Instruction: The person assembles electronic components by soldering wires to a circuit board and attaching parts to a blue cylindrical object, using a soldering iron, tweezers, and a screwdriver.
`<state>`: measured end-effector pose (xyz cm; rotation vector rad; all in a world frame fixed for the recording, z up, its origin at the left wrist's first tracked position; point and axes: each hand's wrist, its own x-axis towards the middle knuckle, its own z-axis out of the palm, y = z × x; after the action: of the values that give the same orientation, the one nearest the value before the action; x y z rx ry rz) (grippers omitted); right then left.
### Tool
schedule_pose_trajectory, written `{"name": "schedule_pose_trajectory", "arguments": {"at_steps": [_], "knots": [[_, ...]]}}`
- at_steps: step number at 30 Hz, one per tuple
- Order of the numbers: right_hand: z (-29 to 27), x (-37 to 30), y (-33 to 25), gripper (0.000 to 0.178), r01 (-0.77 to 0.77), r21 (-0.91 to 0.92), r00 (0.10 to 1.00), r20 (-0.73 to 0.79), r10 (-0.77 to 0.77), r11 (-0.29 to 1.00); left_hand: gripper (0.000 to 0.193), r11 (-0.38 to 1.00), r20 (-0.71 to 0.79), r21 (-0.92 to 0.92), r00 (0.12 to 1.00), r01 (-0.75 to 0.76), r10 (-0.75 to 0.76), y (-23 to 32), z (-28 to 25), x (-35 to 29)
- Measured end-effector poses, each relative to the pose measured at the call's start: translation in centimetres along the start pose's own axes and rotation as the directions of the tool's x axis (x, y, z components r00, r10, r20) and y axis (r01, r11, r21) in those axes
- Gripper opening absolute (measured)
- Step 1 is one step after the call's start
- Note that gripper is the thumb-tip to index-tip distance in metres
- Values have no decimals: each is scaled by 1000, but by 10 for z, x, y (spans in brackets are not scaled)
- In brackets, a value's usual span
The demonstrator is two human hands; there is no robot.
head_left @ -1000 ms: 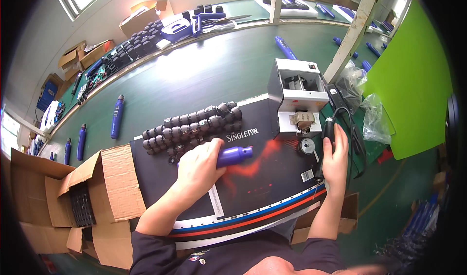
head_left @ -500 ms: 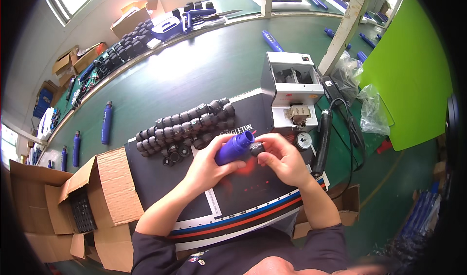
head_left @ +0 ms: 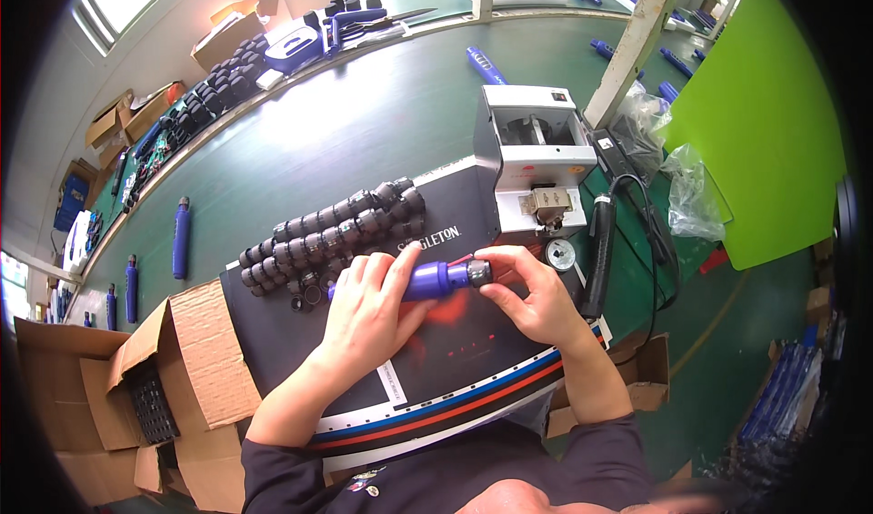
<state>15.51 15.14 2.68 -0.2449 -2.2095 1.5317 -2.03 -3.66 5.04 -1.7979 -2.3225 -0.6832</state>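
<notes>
My left hand (head_left: 364,307) wraps around a blue plastic tube (head_left: 429,282), which lies almost level with its narrower end toward the right. At that end sits a black ribbed cap (head_left: 479,273), pinched between the thumb and fingers of my right hand (head_left: 536,297). The cap touches the tube's mouth; how far it is on I cannot tell. Both hands are above a dark printed mat (head_left: 277,337). Just beyond my left hand, rows of similar black caps (head_left: 332,232) lie stacked, with a few loose ones beside them.
A white and grey bench machine (head_left: 536,164) stands beyond my right hand. Beside it are a black cylindrical tool (head_left: 597,259) with a cable and a small round disc (head_left: 560,255). An open cardboard box (head_left: 209,350) is at the left. More blue tubes (head_left: 181,241) stand on the green table.
The tube has turned from tilted upward to nearly level, and its mouth now meets the cap. My left hand has rolled over the tube. The whole view has shifted slightly.
</notes>
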Motion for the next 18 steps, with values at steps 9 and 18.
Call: {"name": "schedule_pose_trajectory", "arguments": {"at_steps": [9, 18], "knots": [[6, -2, 6, 42, 34, -92, 996, 87, -26, 995, 59, 999, 82, 40, 997, -17, 14, -8, 0, -5], [9, 1, 5, 38, 146, -135, 981, 149, -126, 980, 51, 981, 78, 154, 991, -117, 106, -3, 2, -6]]}}
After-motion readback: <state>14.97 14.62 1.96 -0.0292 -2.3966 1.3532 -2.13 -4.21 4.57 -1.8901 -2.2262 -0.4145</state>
